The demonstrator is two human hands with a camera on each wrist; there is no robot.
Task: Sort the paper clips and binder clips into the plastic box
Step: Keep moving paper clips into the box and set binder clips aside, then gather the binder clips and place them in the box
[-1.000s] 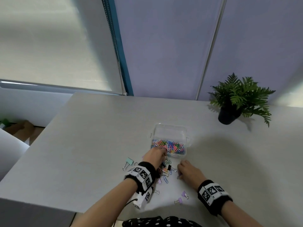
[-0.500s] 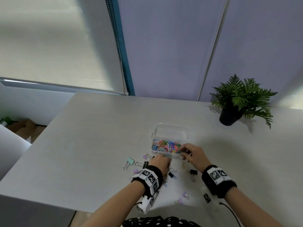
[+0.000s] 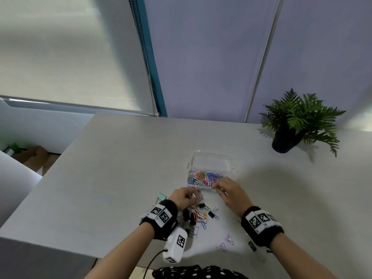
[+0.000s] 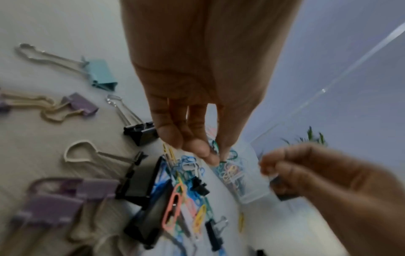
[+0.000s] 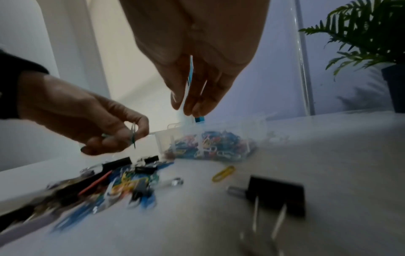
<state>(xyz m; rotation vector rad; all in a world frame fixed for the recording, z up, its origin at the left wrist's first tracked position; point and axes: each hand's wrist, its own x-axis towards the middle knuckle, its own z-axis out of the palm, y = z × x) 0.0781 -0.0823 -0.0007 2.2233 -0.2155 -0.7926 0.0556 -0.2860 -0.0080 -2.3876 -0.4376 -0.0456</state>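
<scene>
A clear plastic box (image 3: 211,156) stands mid-table; its near compartment holds colourful paper clips (image 3: 203,179) and the far one looks empty. A mixed pile of paper clips and black binder clips (image 3: 199,215) lies just in front of it. My left hand (image 3: 189,195) hovers over the pile's far edge, pinching a thin greenish paper clip (image 5: 133,136) between thumb and fingertips. My right hand (image 3: 216,186) is at the box's near right corner, fingers pointing down and pinching a small blue clip (image 5: 199,119) above the rim.
A teal binder clip (image 3: 161,196) lies left of the pile and two purple ones (image 3: 225,241) near the front edge. A black binder clip (image 5: 276,197) and a yellow paper clip (image 5: 223,173) sit under my right wrist. A potted fern (image 3: 298,123) stands far right.
My right hand left the pile and rose to the box's near edge. My left hand drew back from the box to the pile and now holds a clip.
</scene>
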